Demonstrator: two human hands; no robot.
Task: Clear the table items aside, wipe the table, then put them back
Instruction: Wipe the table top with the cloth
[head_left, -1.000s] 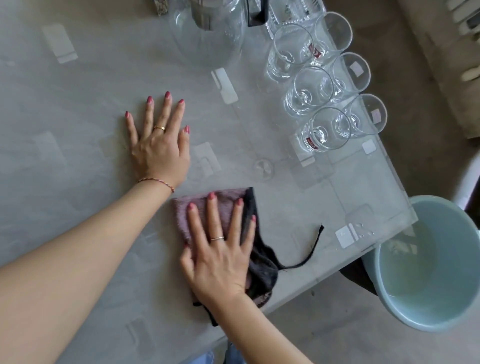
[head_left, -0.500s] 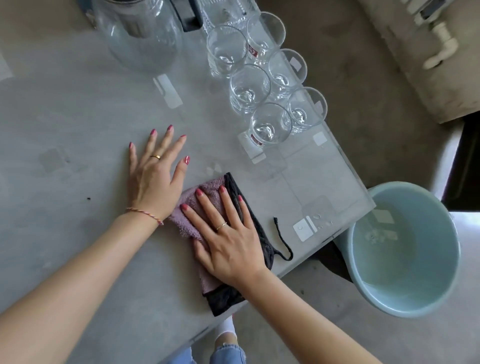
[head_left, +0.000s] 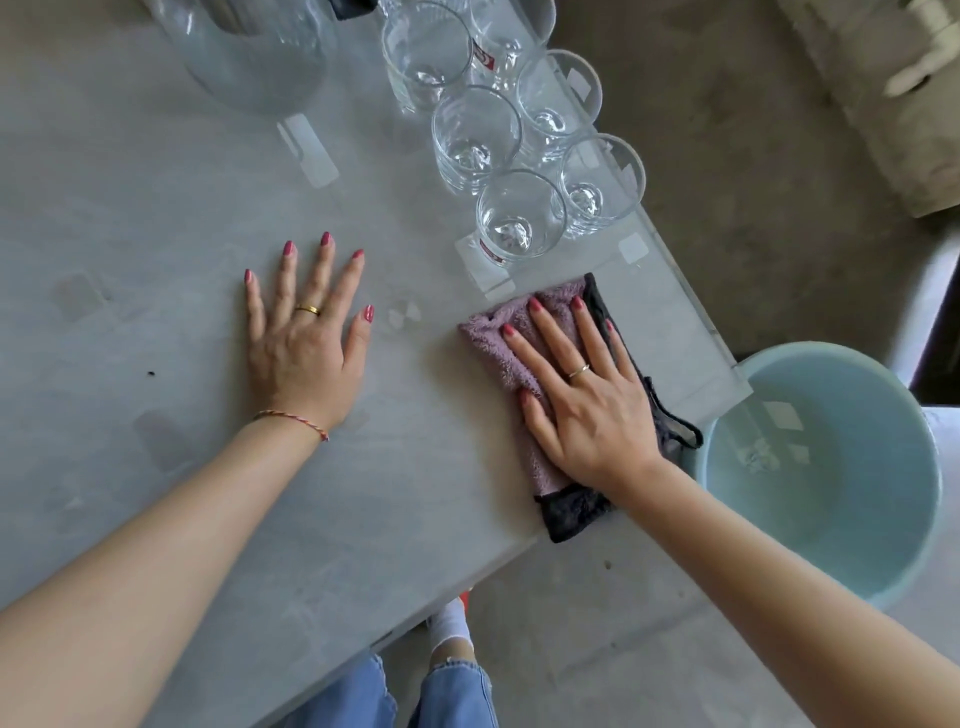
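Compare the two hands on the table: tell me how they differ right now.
The left hand lies flat on the bare table, while the right hand presses flat on the purple cloth. The left hand's wrist carries a braided bracelet; the right hand's shows none. Both have straight, spread fingers, red nails and a ring.

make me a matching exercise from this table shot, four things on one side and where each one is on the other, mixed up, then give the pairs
Things:
1. left hand
2. right hand
3. drinking glasses
4. pale blue bucket

Places:
A. pressing flat on the purple cloth
B. on the floor beside the table's corner
C. flat on the bare table, fingers spread
D. clustered along the table's far right edge, next to the glass jug

Pairs: 1-C, 2-A, 3-D, 4-B
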